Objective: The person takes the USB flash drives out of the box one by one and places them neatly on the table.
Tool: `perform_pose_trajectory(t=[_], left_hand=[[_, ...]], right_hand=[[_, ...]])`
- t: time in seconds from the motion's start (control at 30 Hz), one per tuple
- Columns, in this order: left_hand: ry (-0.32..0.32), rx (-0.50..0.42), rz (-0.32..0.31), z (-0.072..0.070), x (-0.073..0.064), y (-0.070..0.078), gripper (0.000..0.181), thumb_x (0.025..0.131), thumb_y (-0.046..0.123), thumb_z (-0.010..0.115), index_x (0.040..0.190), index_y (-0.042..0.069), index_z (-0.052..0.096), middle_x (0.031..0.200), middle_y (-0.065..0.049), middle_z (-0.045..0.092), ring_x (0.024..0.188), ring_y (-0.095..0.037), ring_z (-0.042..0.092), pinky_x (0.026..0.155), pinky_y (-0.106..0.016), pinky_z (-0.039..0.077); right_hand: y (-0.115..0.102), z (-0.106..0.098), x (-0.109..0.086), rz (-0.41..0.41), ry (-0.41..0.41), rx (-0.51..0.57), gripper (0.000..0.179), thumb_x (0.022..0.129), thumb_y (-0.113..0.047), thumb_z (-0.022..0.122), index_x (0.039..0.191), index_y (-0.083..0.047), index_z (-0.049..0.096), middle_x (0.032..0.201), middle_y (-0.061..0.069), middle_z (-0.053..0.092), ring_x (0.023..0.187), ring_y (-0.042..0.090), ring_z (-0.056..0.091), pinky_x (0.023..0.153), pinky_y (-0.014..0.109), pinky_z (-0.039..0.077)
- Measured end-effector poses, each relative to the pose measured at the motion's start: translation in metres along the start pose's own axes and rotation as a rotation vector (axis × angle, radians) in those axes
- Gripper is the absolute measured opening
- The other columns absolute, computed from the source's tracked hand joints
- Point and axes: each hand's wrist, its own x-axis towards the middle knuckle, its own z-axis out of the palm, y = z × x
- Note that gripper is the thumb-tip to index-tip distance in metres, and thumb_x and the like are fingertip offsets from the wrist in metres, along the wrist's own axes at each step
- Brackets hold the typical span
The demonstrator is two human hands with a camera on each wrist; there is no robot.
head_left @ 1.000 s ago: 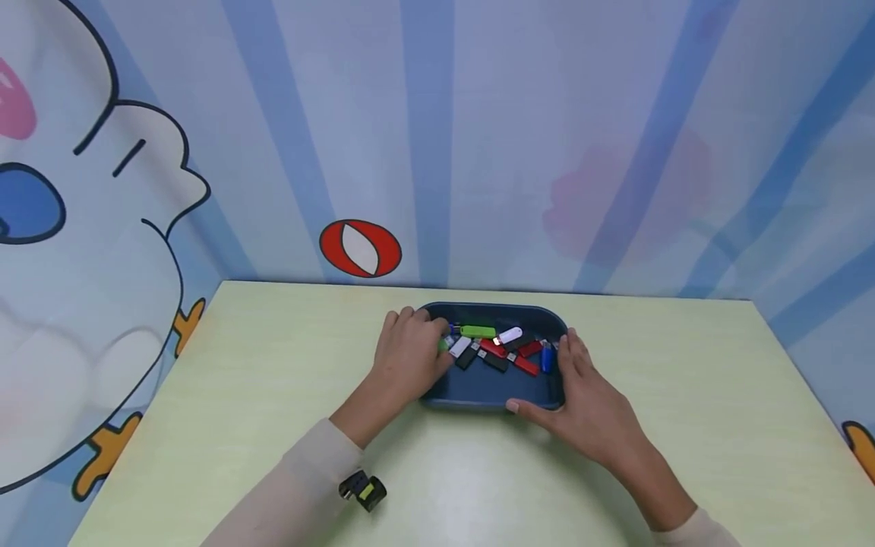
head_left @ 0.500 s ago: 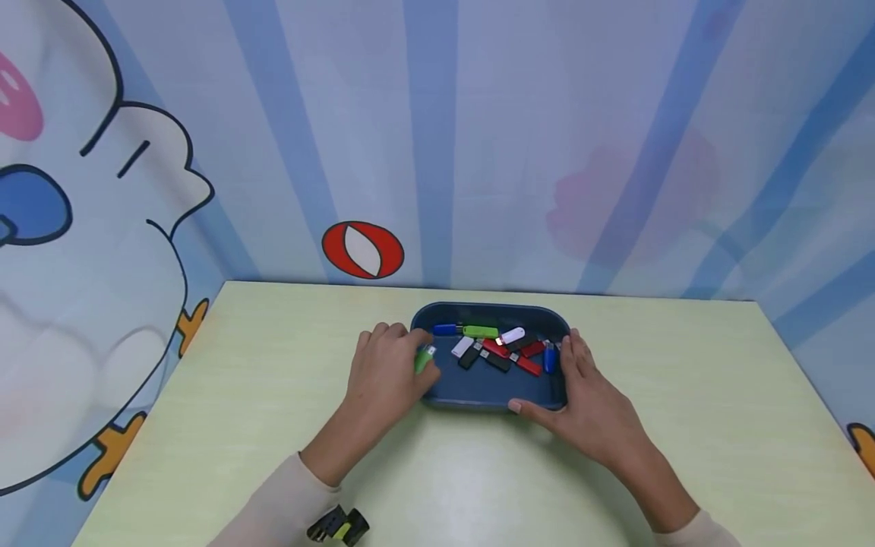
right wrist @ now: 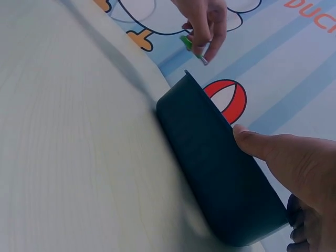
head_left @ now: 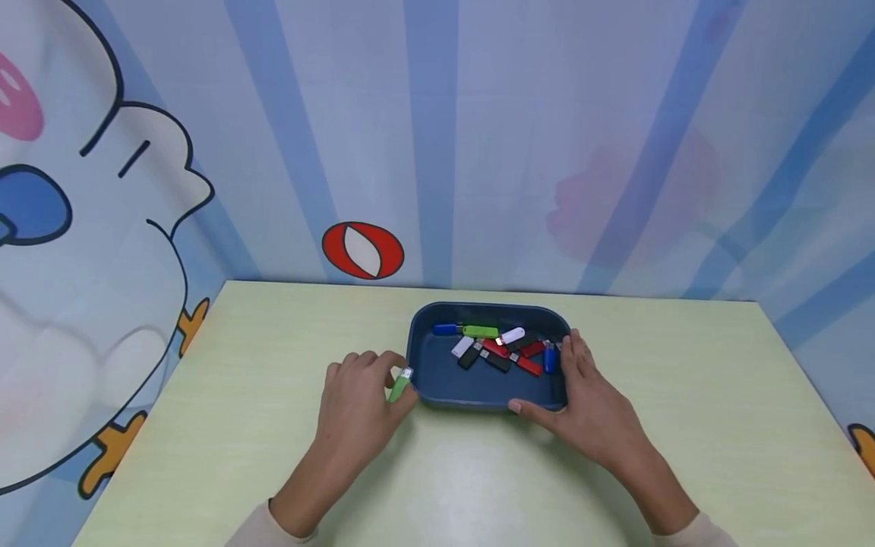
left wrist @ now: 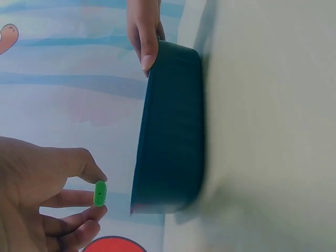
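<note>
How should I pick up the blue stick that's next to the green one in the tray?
Probably pinch the middle of the blue stick across its long sides, coming from above and the front. It lies lengthwise near the back wall of the tray, with bare floor in front, while its right end sits close to the green stick.
</note>
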Motion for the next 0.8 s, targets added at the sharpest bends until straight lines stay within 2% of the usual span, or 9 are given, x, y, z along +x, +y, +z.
perform_pose_trajectory(t=[0.23,0.4,0.5,0.67,0.8], left_hand=[[0.007,-0.006,-0.016,0.006,-0.015,-0.011,0.021,0.083,0.017,0.082,0.102,0.012,0.08,0.076,-0.002,0.069,0.073,-0.019,0.057,0.07,-0.037,0.042],[0.008,0.0,-0.004,0.022,-0.024,-0.021,0.018,0.081,0.015,0.082,0.098,0.012,0.079,0.07,0.002,0.064,0.068,-0.016,0.052,0.068,-0.036,0.041],[-0.006,0.006,-0.001,0.033,-0.031,-0.025,0.018,0.079,0.015,0.081,0.096,0.012,0.078,0.066,0.004,0.059,0.066,-0.016,0.051,0.068,-0.035,0.04],[-0.043,0.016,-0.016,0.048,-0.041,-0.029,0.018,0.078,0.015,0.08,0.095,0.011,0.076,0.069,0.002,0.06,0.07,-0.019,0.056,0.07,-0.036,0.041],[-0.025,0.022,-0.009,0.052,-0.042,-0.028,0.016,0.077,0.012,0.079,0.092,0.01,0.074,0.072,-0.001,0.064,0.071,-0.022,0.059,0.07,-0.037,0.042]], right_hand=[[0.002,0.0,0.0,-0.005,0.016,0.005,0.138,0.08,-0.094,0.057,0.167,0.005,0.015,0.177,0.024,0.008,0.16,0.049,0.023,0.097,0.062,0.057],[0.003,0.001,-0.001,0.0,0.01,0.021,0.138,0.081,-0.093,0.058,0.167,0.005,0.013,0.178,0.023,0.006,0.162,0.048,0.019,0.104,0.065,0.053],[0.003,0.002,-0.001,-0.005,0.008,0.032,0.137,0.081,-0.091,0.059,0.167,0.004,0.013,0.178,0.023,0.006,0.162,0.048,0.018,0.104,0.065,0.053],[0.003,0.003,-0.002,-0.005,0.007,0.032,0.136,0.082,-0.091,0.06,0.167,0.005,0.013,0.178,0.023,0.006,0.161,0.048,0.019,0.102,0.064,0.054],[0.003,0.003,-0.002,-0.005,0.01,0.031,0.136,0.082,-0.091,0.059,0.167,0.004,0.013,0.178,0.022,0.005,0.161,0.049,0.02,0.101,0.064,0.055]])
